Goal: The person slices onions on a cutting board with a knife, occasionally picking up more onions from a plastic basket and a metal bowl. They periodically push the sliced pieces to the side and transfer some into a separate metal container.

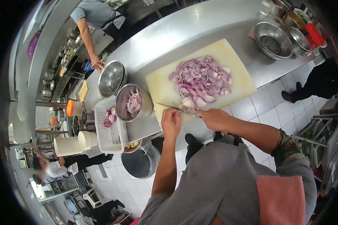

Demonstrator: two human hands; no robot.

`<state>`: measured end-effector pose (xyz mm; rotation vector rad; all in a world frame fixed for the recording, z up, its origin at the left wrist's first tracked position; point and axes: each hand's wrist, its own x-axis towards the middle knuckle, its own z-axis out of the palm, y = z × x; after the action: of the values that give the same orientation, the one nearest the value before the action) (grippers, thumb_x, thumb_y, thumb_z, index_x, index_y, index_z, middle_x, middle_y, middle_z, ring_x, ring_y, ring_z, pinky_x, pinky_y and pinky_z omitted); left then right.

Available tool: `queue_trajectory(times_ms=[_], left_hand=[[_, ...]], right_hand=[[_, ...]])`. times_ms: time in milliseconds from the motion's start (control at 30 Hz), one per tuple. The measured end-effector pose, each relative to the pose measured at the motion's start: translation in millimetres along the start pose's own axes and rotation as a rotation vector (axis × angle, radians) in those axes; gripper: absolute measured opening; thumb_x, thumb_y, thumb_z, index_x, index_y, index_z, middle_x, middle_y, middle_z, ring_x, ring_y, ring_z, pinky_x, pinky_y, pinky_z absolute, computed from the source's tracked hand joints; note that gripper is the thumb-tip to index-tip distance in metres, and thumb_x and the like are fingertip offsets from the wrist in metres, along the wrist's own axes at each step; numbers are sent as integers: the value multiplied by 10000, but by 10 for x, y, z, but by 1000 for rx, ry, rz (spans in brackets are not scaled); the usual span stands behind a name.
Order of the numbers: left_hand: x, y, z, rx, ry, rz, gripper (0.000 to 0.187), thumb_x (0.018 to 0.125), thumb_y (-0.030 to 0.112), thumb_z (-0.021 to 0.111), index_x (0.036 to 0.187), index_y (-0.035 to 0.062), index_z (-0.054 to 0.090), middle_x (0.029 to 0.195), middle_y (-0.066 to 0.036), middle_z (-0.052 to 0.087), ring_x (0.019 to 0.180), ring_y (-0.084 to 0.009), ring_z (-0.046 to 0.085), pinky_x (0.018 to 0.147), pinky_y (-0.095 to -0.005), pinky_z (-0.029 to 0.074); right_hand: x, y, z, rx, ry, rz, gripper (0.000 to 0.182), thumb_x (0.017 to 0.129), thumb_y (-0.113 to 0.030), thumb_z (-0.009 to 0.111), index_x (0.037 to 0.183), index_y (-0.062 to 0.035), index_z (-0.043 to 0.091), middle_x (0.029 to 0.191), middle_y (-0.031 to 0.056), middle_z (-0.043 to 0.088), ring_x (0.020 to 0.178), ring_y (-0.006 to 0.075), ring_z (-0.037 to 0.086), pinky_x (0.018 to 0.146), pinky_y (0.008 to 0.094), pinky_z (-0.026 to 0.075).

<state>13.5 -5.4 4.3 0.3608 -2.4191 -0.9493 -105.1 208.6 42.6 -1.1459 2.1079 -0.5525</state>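
My right hand point(213, 119) is closed round the handle of a knife point(178, 108), whose blade points left over the near edge of a pale cutting board point(159, 84). Close to the blade, my left hand point(171, 122) has its fingers bent together at the board's near left corner; what they hold, if anything, is hidden. Beyond the knife lies a heap of sliced purple onion point(202, 77), with larger pieces at its near side. A metal pot point(148, 106) with cut onion stands left of the board.
Left of the pot, a white perforated basket point(101, 133) holds purple onions, with a metal bowl point(110, 78) behind it. More metal bowls point(273, 40) stand at the right. A lined bin point(141, 161) is below the counter. A co-worker's hand point(96, 63) is near the left bowl.
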Motion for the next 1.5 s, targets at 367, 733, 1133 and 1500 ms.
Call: queue_trajectory(times_ms=[367, 733, 1133, 1500], left_hand=[[444, 122, 300, 35, -91, -17, 252, 913, 2, 709, 1163, 22, 696, 1133, -143, 672, 894, -301, 687, 807, -398, 558], [869, 721, 797, 236, -171, 276, 383, 1022, 409, 609, 1320, 199, 725, 1667, -126, 370, 1562, -470, 202, 1226, -725, 63], [859, 22, -413, 253, 143, 168, 368, 973, 196, 698, 1327, 94, 687, 1567, -183, 487, 1460, -435, 406, 1210, -585, 295], [54, -2033, -2851, 410, -587, -1082, 543, 784, 343, 771, 1213, 13, 730, 1069, -179, 782, 931, -263, 761, 811, -397, 593]], right_hand=[[198, 337, -797, -265, 185, 56, 305, 932, -173, 564, 1212, -73, 630, 1005, 227, 751, 959, 396, 743, 845, 538, 574], [-407, 270, -1476, -448, 445, 214, 337, 906, -186, 632, 1207, -39, 592, 1030, 199, 750, 961, 357, 758, 817, 468, 595], [-1444, 788, -1094, 126, 176, 254, 213, 970, -259, 668, 953, -47, 663, 741, 167, 678, 729, 374, 693, 696, 472, 525], [-198, 194, -162, 255, -7, 41, 197, 996, -194, 646, 944, -4, 652, 747, 171, 693, 702, 342, 689, 679, 452, 516]])
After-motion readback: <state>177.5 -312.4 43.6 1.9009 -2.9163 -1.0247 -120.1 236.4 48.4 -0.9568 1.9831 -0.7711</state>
